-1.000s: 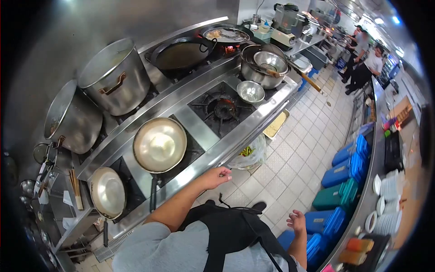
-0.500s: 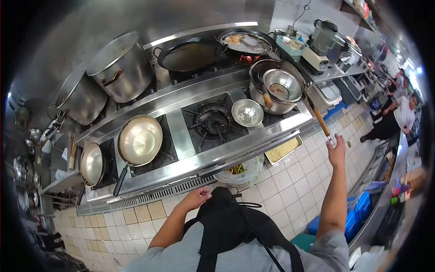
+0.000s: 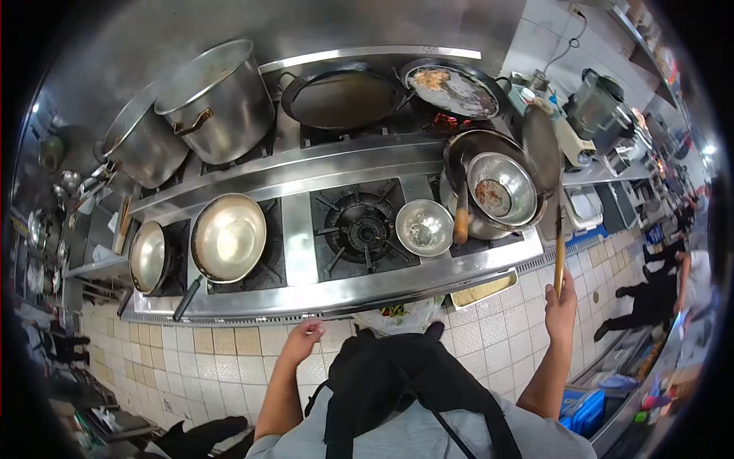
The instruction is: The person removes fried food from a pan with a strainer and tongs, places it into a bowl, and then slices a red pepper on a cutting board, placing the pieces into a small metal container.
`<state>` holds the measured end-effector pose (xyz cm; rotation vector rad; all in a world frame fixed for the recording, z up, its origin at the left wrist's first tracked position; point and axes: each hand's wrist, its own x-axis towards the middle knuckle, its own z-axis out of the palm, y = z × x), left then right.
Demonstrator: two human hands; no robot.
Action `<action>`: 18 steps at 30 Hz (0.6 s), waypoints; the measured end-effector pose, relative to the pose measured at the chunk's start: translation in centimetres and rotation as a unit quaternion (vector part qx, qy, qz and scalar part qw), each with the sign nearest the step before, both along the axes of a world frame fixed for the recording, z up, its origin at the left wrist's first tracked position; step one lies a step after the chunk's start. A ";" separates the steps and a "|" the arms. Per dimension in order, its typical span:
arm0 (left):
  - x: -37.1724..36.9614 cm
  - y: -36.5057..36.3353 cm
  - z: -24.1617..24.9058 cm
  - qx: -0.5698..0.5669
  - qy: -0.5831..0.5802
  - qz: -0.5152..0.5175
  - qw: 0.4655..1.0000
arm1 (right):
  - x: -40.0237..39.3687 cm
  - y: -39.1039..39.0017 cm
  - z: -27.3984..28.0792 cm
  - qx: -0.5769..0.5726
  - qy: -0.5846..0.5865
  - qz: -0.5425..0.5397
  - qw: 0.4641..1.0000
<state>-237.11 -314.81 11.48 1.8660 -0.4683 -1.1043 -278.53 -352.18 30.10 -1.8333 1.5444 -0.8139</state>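
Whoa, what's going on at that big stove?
Somebody is standing at the stove. Their right hand holds a long-handled tool, and their left hand is in front of the stove, with nothing in it that I can see. At the back, fire glows under a wide pan with something golden in it.

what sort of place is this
Most likely a restaurant kitchen: there is a long metal stove, with two very large pots and flames at its back.

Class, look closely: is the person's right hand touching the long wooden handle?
Touching. The head view shows the right hand gripping the near end of the long wooden handle.
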 end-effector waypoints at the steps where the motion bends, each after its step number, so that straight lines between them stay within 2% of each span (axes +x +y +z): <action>1: -0.3 1.0 -0.7 0.028 -0.023 0.031 0.999 | 1.0 -0.8 1.2 0.011 -0.069 0.010 0.997; 2: -0.8 1.8 -1.2 0.057 -0.047 0.062 0.995 | 2.2 -1.7 2.7 0.014 -0.067 0.019 0.997; 4: -2.3 2.3 -0.9 0.082 -0.035 0.109 0.990 | 4.7 -4.3 5.5 0.069 -0.151 0.011 0.986; 5: -3.5 2.3 -0.9 0.106 -0.022 0.146 0.983 | 6.0 -5.8 6.4 0.071 -0.150 0.017 0.986; 8: -6.5 1.1 -2.1 0.083 0.007 0.192 0.978 | 9.6 -11.4 8.0 0.100 -0.249 0.090 0.959; 10: -8.6 -1.8 -0.3 0.083 0.015 0.204 0.975 | 11.9 -15.5 7.7 0.115 -0.273 0.118 0.948; 14: -12.3 -5.3 -0.5 0.089 0.013 0.206 0.974 | 16.9 -22.0 5.2 0.171 -0.273 0.188 0.928; 16: -14.5 -5.9 -0.7 0.079 0.016 0.237 0.968 | 19.3 -24.0 4.1 0.191 -0.256 0.181 0.930; 18: -16.9 -5.6 -1.2 0.081 0.020 0.252 0.964 | 21.3 -25.5 2.9 0.268 -0.319 0.207 0.885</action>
